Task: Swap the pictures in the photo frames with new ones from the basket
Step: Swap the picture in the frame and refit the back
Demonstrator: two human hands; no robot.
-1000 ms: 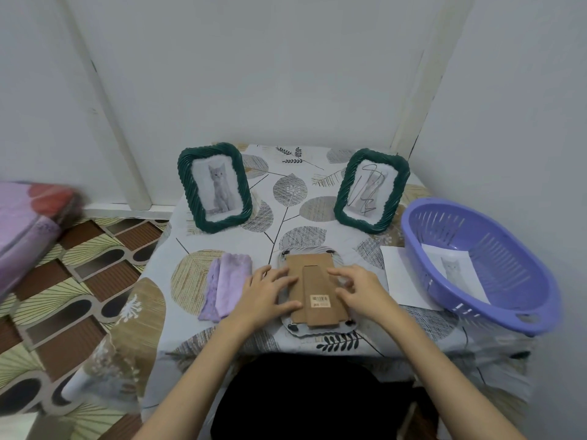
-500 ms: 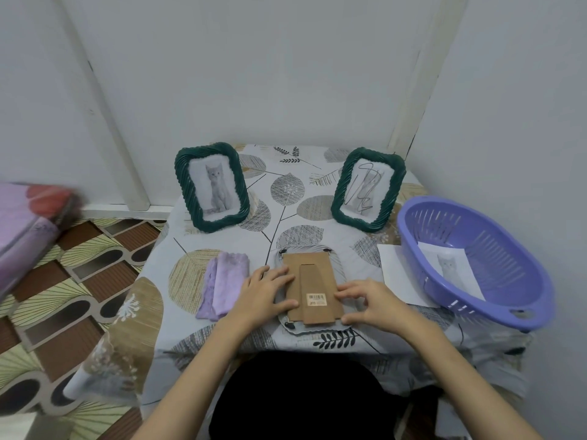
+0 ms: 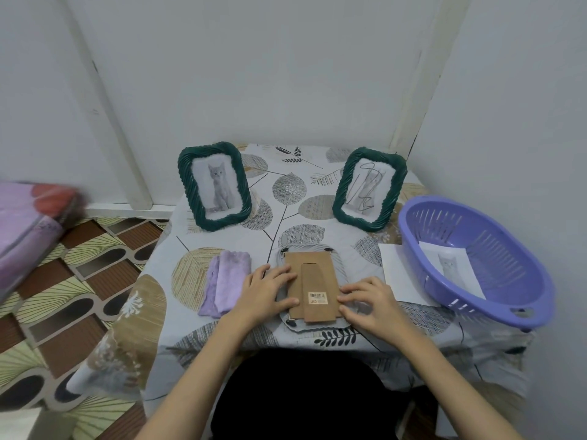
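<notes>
At the near middle of the small table with the leaf-patterned cloth [image 3: 295, 201], a pale grey photo frame lying face down [image 3: 309, 287] shows its brown cardboard backing with a folded stand and a barcode sticker. The left hand [image 3: 265, 292] lies on the frame's 9 o'clock edge, fingers spread and nearly straight, fingertips pressing on the cardboard, thumb along its lower edge; it grasps nothing. The right hand [image 3: 370, 301] sits at the frame's 3 o'clock side, fingers bent with the tips touching the backing's right edge; whether they pinch it cannot be told. At 9 o'clock of the left hand, just beside it, lies a folded lilac cloth [image 3: 227, 285]. Towards 11 o'clock stands an upright dark green twisted-rim frame with a grey kitten picture [image 3: 214, 187], and towards 1 o'clock a matching green frame holding a scribbled-over picture [image 3: 370, 188]. At 3 o'clock a purple slotted plastic basket [image 3: 495, 281] holds a kitten print [image 3: 452, 269], with a blank white sheet [image 3: 397, 274] partly under its rim.
</notes>
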